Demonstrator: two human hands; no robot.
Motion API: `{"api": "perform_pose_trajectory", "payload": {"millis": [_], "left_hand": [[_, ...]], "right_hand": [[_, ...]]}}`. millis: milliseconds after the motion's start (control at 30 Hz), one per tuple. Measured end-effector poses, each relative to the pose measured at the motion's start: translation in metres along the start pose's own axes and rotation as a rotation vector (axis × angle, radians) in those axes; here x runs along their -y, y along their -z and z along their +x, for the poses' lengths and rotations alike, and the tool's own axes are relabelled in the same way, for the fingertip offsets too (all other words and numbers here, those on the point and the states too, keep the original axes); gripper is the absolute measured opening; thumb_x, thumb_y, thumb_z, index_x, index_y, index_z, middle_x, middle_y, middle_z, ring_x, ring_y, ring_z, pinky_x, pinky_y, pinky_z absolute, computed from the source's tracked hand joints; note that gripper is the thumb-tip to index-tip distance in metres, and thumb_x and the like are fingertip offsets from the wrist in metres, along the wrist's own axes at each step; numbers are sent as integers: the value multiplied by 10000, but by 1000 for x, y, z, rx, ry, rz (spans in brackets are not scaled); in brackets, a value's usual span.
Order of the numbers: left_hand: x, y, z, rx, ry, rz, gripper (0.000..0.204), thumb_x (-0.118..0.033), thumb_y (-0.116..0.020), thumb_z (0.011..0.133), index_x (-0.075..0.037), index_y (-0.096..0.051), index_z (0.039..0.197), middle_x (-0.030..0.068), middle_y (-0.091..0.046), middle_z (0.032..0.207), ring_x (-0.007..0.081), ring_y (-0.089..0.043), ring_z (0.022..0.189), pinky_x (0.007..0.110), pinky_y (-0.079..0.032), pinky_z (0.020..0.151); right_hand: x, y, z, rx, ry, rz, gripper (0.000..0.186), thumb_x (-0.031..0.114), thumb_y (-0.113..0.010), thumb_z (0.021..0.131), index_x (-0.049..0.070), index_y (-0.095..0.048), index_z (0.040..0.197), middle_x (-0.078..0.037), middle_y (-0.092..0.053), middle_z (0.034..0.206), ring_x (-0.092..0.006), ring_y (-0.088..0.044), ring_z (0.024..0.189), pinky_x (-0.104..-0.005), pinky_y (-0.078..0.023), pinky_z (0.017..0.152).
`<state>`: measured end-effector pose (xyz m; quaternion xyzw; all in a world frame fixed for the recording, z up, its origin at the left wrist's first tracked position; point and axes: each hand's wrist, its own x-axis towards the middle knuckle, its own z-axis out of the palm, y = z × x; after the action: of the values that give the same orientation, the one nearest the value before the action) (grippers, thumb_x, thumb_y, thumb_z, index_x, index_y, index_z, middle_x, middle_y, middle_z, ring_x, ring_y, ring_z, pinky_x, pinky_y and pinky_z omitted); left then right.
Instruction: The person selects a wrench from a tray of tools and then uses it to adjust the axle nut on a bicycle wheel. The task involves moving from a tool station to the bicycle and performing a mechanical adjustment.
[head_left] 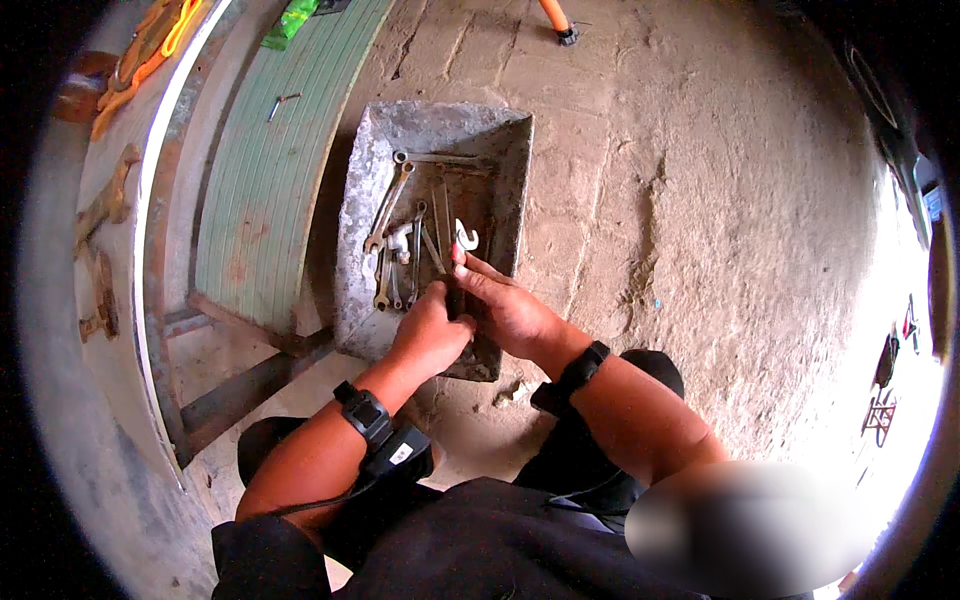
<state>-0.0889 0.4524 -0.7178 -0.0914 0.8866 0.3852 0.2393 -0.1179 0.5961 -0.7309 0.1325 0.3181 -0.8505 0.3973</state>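
Observation:
A worn grey rectangular tray (520, 150) holds several spanners (390, 205), long thin metal rods or tools (440, 215) and a small white fitting (400, 240). Over the tray's lower right, my right hand (505, 310) grips an open-ended tool with a pale metal jaw (468, 240) and red below it. Just left of it, my left hand (430, 330) has its fingers closed around something dark that I cannot make out, close to the right hand's fingers.
A green ribbed board (250, 200) with a small metal tool (275, 106) lies left. Orange straps (135, 85) and a green packet (290, 20) are at upper left. An orange pole (555, 20) reaches the rough floor (680, 230) at top. Dark items stand at far right.

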Motion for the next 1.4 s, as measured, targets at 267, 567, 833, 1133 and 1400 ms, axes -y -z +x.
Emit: {"api": "perform_pose_trajectory", "payload": {"millis": [267,567,833,1133,1400], "left_hand": [[-1,20,-8,-135,70,-152,362,-200,-582,847,51,-496,1093,313,-622,985,491,-596,952,517,-478,808],[-5,46,-68,-131,92,-56,247,-126,-576,883,14,-458,1050,259,-588,937,438,-586,870,487,-463,760],[-72,53,-167,171,-284,194,245,-115,-629,800,-9,-514,990,241,-615,831,458,-607,813,524,-490,713],[-272,91,-249,694,-355,240,392,-291,-606,898,-53,-540,1201,237,-659,1002,428,-636,904,488,-514,728],[-459,51,-286,989,-582,439,396,-429,-512,977,-59,-627,1059,188,-676,866,428,-645,843,465,-509,713]], "right_hand": [[-17,-4,7,-145,74,21,632,317,-473,1025,41,-215,1533,-104,-347,1526,-225,-336,1393,-362,-250,1160],[-32,-53,-52,-206,41,-279,703,398,-527,999,27,-242,1523,-128,-404,1495,-222,-349,1386,-372,-262,1140],[0,-104,-168,-428,52,184,479,380,-472,1026,-39,-521,1254,-147,-667,1103,-240,-622,1075,-369,-459,1003],[68,-171,-351,-426,268,332,450,398,-496,1018,10,-553,1238,-67,-667,1050,-113,-591,900,-261,-476,840],[133,-175,-531,-465,710,453,472,373,-470,1027,6,-499,1322,-106,-647,1183,-163,-576,1105,-313,-439,968]]}}
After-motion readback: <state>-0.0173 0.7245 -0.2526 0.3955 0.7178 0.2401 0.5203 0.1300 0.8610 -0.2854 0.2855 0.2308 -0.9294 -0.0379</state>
